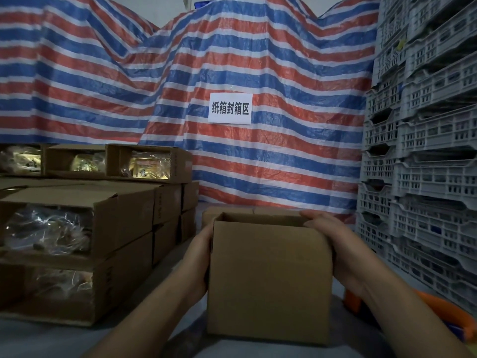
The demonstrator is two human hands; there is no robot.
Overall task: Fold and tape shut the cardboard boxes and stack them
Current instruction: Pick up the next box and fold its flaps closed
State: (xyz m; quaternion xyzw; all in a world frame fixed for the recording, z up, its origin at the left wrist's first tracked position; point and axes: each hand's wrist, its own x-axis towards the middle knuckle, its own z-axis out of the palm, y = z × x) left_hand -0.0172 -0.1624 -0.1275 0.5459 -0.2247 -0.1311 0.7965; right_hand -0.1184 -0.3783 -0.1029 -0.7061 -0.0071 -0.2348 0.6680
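While its top stands open, the cardboard box sits in the middle foreground, gripped on both sides by the left hand and right hand. Stacked boxes lie left, gray crates right.

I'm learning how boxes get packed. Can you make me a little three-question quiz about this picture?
1. True or false: the cardboard box between the two hands is already taped shut.
2. Which hand curls its fingers over the box's top edge? A) left hand B) right hand
3. Fill in: the stacked boxes with shiny bags inside stand on the person's ____ side.

Key: 1 false, its top is open. 2 B. 3 left.
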